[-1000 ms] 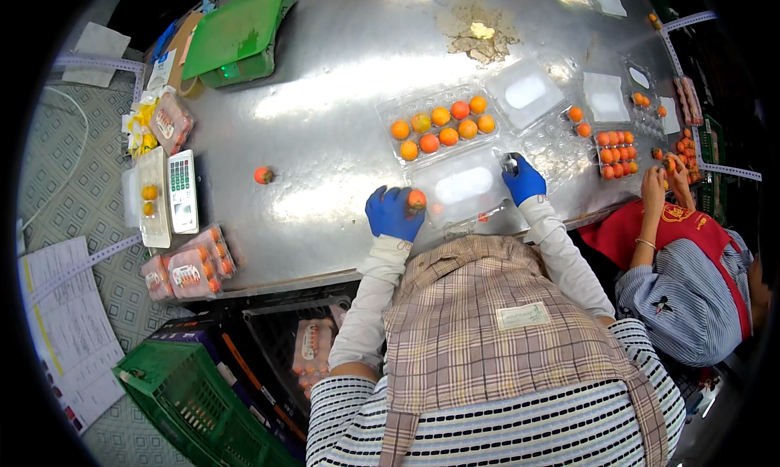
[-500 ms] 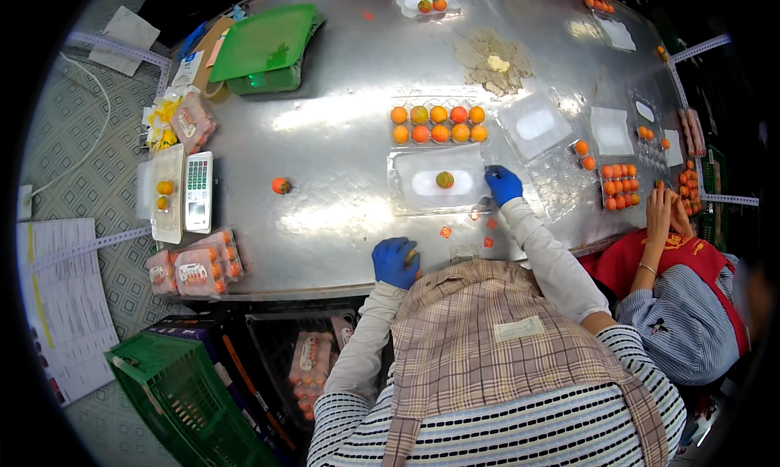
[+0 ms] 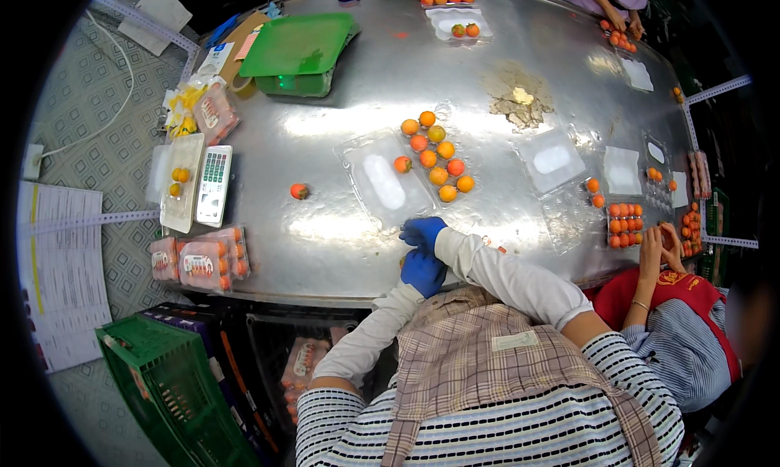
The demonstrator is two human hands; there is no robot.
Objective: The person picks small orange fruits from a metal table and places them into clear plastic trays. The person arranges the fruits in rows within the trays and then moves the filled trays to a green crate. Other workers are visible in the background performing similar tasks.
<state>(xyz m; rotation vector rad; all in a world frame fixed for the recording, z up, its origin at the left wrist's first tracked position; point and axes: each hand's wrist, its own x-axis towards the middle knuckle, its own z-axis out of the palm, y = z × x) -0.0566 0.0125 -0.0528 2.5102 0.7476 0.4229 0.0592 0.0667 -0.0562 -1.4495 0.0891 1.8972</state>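
Overlapping left hand (image 3: 424, 273), right hand (image 3: 423, 233) is near clear tray (image 3: 360, 160) (apron label (image 3: 515, 340) unreadable).

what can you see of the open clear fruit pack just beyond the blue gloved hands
The open pack looks like thin, shiny clear plastic and lies slanted on the metal table. Its right part holds ten orange fruits in two rows of five, some yellower than others. The flat left part has a white oval patch, and another fruit rests near its inner edge. The right hand is close to the near corner; whether it touches is unclear.
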